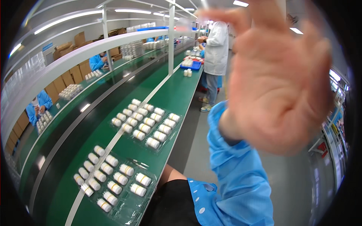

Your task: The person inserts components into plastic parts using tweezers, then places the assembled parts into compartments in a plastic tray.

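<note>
My right hand is raised very close to the camera, palm toward it, in a blue sleeve. Its fingers are spread and blurred, partly cut off by the upper edge; nothing shows in the palm. My left hand is out of view. On the green bench to the left lie two clear plastic trays. The nearer tray holds several small white bottles with yellowish bands, lying on their sides, and has bare cells at its near end. Similar bottles fill much of the farther tray.
A white strip runs along the green bench, with a metal post and an overhead rail. Farther along stand a blue bin and a person in a white coat. Across the line, people in blue sit by more bottles.
</note>
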`<action>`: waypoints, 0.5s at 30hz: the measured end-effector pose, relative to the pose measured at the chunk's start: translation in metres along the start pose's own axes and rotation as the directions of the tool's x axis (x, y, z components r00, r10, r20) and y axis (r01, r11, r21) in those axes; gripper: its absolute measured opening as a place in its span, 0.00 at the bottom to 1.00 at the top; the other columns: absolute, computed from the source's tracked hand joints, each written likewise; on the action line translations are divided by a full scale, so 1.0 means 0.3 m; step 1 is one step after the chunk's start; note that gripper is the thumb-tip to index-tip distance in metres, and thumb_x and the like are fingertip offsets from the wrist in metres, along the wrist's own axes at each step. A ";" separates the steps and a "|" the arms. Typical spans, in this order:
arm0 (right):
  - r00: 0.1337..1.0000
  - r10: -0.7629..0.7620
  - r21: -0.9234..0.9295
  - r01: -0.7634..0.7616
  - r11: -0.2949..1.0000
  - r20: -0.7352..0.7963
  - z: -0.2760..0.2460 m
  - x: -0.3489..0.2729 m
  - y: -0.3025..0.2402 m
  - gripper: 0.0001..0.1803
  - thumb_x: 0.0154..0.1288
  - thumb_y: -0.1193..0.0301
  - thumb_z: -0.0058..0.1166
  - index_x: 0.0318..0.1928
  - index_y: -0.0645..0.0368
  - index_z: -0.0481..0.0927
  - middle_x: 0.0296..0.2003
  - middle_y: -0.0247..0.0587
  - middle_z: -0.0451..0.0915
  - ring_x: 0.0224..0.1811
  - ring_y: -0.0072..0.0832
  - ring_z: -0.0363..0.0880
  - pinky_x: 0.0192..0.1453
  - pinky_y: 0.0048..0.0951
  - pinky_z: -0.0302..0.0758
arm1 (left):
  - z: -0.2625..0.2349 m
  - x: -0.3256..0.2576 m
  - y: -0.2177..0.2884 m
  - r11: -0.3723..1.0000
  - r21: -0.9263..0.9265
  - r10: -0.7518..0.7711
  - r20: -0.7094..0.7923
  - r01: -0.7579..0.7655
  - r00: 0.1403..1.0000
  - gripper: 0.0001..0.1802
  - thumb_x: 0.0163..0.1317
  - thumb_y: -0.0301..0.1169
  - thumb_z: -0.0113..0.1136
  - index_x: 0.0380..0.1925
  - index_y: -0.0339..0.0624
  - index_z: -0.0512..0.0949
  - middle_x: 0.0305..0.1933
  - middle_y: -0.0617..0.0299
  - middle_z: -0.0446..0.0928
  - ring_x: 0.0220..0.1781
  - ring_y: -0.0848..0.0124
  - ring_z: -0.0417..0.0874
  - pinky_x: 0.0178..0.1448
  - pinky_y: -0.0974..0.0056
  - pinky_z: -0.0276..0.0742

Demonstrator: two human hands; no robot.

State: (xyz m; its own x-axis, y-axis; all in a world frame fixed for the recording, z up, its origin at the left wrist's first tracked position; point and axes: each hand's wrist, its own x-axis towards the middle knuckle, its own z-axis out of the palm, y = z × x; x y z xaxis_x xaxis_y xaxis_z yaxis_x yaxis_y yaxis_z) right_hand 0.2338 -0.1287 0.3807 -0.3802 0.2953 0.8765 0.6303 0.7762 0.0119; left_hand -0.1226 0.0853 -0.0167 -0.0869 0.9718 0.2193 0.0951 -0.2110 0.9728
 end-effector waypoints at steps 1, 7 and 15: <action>1.000 0.002 -0.039 -0.003 0.999 -0.026 -0.064 -0.004 -0.025 0.40 0.69 0.44 0.13 0.57 0.63 0.69 0.49 0.62 0.73 0.50 0.58 0.73 0.61 0.62 0.58 | 0.023 0.003 0.011 0.999 0.000 0.045 0.001 -0.045 0.999 0.22 0.56 0.25 0.64 0.52 0.34 0.72 0.52 0.48 0.74 0.51 0.61 0.75 0.57 0.61 0.72; 0.993 -0.045 -0.175 0.025 0.984 -0.111 -0.146 -0.054 -0.105 0.38 0.64 0.43 0.20 0.59 0.60 0.65 0.52 0.62 0.69 0.53 0.58 0.68 0.61 0.62 0.58 | 0.019 0.018 -0.029 1.000 0.021 -0.011 -0.022 0.011 1.000 0.20 0.57 0.22 0.62 0.50 0.29 0.72 0.50 0.49 0.75 0.49 0.63 0.76 0.56 0.62 0.72; 0.979 -0.048 -0.344 -0.024 0.939 -0.199 -0.022 -0.087 -0.076 0.40 0.58 0.41 0.30 0.61 0.57 0.60 0.56 0.61 0.62 0.57 0.59 0.62 0.62 0.61 0.58 | 0.002 -0.010 0.009 1.000 0.006 -0.005 -0.020 0.005 1.000 0.20 0.57 0.21 0.62 0.50 0.28 0.71 0.50 0.49 0.75 0.49 0.64 0.76 0.57 0.62 0.72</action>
State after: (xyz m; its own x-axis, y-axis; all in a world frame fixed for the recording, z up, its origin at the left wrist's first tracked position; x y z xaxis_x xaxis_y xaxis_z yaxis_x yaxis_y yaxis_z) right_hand 0.2337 -0.1577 0.3608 -0.2677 0.1405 0.9532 0.8336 0.5299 0.1560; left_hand -0.1216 0.0819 -0.0149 -0.1076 0.9704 0.2163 0.1003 -0.2058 0.9734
